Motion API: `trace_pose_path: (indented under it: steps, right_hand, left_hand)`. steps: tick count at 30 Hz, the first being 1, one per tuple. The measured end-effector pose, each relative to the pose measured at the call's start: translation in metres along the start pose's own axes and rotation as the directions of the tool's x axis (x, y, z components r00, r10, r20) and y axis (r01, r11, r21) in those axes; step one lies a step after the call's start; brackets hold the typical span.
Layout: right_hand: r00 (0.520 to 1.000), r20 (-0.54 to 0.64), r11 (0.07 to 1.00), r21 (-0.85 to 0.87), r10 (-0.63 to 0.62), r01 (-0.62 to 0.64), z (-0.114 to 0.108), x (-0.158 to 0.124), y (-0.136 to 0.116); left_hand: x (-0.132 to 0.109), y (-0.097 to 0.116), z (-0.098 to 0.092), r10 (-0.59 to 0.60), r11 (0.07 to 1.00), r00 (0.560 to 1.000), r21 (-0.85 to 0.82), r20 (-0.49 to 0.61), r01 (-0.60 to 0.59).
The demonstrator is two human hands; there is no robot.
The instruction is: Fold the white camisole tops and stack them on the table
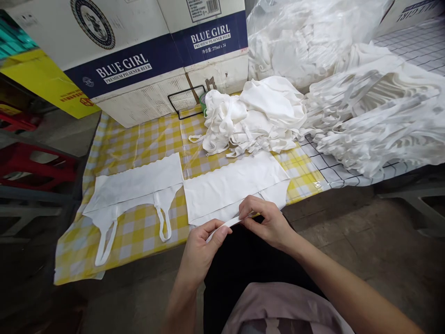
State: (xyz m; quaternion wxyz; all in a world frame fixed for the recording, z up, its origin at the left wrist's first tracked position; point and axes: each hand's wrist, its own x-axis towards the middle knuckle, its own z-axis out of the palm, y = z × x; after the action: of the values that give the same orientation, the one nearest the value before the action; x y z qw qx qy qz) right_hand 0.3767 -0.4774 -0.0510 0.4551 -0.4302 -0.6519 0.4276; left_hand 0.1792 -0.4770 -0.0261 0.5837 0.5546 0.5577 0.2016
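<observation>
A white camisole (231,189) lies folded on the yellow checked tablecloth (139,253) right in front of me, its lower part at the table's front edge. My left hand (205,243) pinches one end of its narrow white strap (232,221) between thumb and fingers. Farther along the same strap, my right hand (262,220) grips with bent fingers, so the strap runs taut between both hands. To the left lies a second white camisole (139,183), flat, with its two shoulder straps hanging toward the front edge.
Behind the camisoles is a crumpled heap of white garments (264,111). A larger stack of white garments (385,111) lies at the right, near a clear plastic bag (306,37). A beer carton (156,60) and black wire frame (179,102) stand at the back; red stools (38,167) are left.
</observation>
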Motion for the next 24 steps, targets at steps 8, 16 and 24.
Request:
trace_pose_path:
  steps: [8, 16, 24]
  right_hand:
    - [0.982, -0.141, 0.992, -0.018, -0.125, 0.124, 0.005, 0.0, 0.004]
    - [0.945, -0.242, 0.964, -0.202, -0.22, 0.172, 0.009, -0.005, 0.005]
    - [0.89, -0.312, 0.912, -0.347, -0.333, 0.219, 0.013, -0.01, 0.007]
  left_hand:
    - [-0.003, 0.005, 0.003, 0.124, 0.983, 0.99, 0.145, -0.065, -0.113]
    - [-0.004, 0.007, 0.003, 0.165, 0.973, 0.983, 0.177, -0.079, -0.149]
    - [-0.003, 0.007, 0.004, 0.16, 0.973, 0.983, 0.18, -0.091, -0.142]
